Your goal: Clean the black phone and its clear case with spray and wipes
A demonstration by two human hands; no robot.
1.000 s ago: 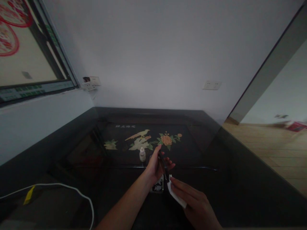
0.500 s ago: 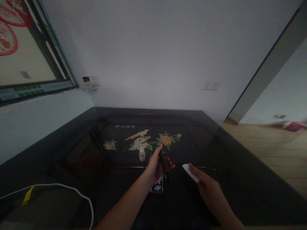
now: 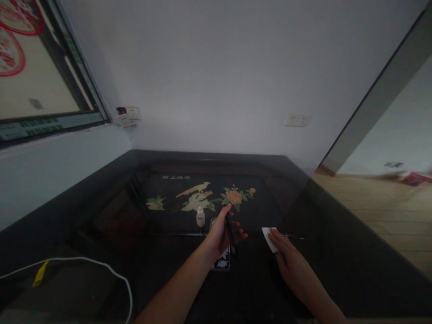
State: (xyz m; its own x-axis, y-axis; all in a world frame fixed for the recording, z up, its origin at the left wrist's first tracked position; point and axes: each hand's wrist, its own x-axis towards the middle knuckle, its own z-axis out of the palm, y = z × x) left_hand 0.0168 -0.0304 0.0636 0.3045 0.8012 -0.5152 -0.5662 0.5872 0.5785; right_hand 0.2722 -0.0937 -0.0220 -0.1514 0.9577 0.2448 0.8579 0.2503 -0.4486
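My left hand (image 3: 221,234) is closed round a thin dark object (image 3: 231,231) that I cannot name, held upright above a phone (image 3: 222,262) lying on the dark table (image 3: 101,234). My right hand (image 3: 290,258) lies flat on the table to the right, fingers stretched out, fingertips resting on a small white cloth or tissue (image 3: 269,237). A small clear bottle (image 3: 200,217) with a white cap stands just left of my left hand.
The table top bears a painted bird and flower panel (image 3: 202,195). A white cable (image 3: 84,265) with a yellow tag loops at the front left. Wall sockets (image 3: 128,116) sit in the corner; a framed window is at left. Wooden floor opens to the right.
My right hand carried the white cloth away from the left hand to the right and laid it on the table. The left hand stayed nearly still.
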